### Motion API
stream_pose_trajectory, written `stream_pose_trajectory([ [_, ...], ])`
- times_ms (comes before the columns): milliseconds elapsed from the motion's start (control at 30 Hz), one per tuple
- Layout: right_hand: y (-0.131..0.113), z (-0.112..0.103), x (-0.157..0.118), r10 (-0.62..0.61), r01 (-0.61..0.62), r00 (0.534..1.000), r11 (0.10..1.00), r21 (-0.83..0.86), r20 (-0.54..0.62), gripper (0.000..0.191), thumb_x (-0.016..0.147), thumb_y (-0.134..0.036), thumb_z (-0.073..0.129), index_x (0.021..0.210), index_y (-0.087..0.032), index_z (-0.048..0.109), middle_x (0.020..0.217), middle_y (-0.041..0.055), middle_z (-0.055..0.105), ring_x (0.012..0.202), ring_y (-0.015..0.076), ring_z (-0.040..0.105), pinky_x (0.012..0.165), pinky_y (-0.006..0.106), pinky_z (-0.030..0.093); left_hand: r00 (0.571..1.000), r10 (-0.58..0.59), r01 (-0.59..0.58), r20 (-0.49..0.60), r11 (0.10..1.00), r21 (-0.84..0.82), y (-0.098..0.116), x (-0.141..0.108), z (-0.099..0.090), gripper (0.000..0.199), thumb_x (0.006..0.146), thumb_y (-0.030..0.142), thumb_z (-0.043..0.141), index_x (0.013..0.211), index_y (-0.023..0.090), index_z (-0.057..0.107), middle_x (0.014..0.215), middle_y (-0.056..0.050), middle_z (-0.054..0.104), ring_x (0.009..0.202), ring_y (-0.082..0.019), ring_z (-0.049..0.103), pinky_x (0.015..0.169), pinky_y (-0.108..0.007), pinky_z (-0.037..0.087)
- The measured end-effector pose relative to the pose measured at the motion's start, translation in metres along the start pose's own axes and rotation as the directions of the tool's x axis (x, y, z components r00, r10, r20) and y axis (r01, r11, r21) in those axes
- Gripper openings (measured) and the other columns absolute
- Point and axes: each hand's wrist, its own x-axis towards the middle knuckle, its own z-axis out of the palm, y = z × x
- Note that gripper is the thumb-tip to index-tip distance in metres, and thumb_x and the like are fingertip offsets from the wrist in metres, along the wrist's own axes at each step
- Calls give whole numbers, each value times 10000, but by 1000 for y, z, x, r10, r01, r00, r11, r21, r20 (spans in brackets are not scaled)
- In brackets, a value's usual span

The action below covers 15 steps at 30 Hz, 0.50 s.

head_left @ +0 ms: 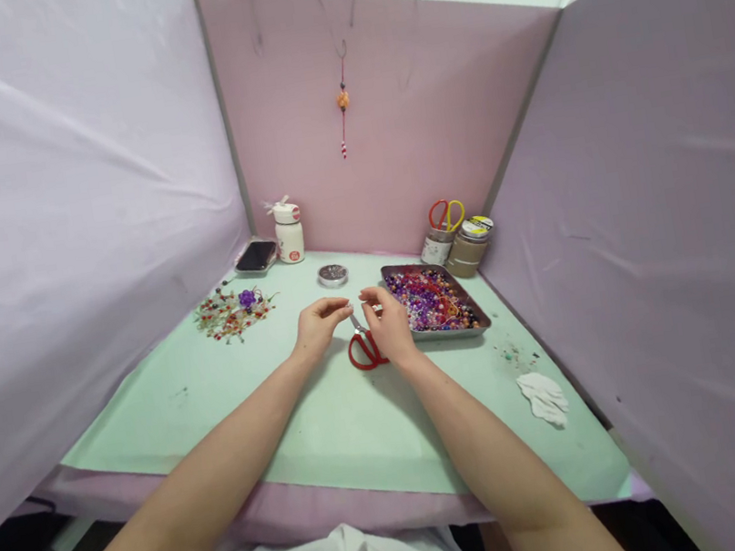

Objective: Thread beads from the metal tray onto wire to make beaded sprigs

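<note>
My left hand [321,327] is over the middle of the table with thumb and fingertips pinched together; what they hold is too small to name. Just to its right is my right hand [387,320], its fingers curled and closed near the left fingertips, with any held item too small to make out. Between and below both hands lie red-handled scissors [361,352], partly covered by my right hand. A metal tray [455,333] of purple, red and orange beads sits right beside my right hand. Behind the hands stands a small round dish [333,276] with tiny dark pieces.
Beaded strands [228,316] lie at the left, below a phone [256,257] and a white bottle [290,236]. Two jars [436,249] [470,251], one holding scissors, stand at the back right. A white cloth [543,398] lies front right. A beaded string [342,100] hangs behind.
</note>
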Motion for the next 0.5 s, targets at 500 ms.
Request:
stream_pose_trajectory([
  [500, -2, -3, 6, 191, -201, 979, 955, 220, 68, 173, 784, -349, 557, 748, -189, 610, 746, 18, 662, 699, 151, 581, 677, 282, 473, 987, -93, 103, 132, 992, -71, 1, -2, 2, 364, 565, 357, 813, 853, 151, 727, 908, -92, 734, 887, -225, 653, 904, -401, 465],
])
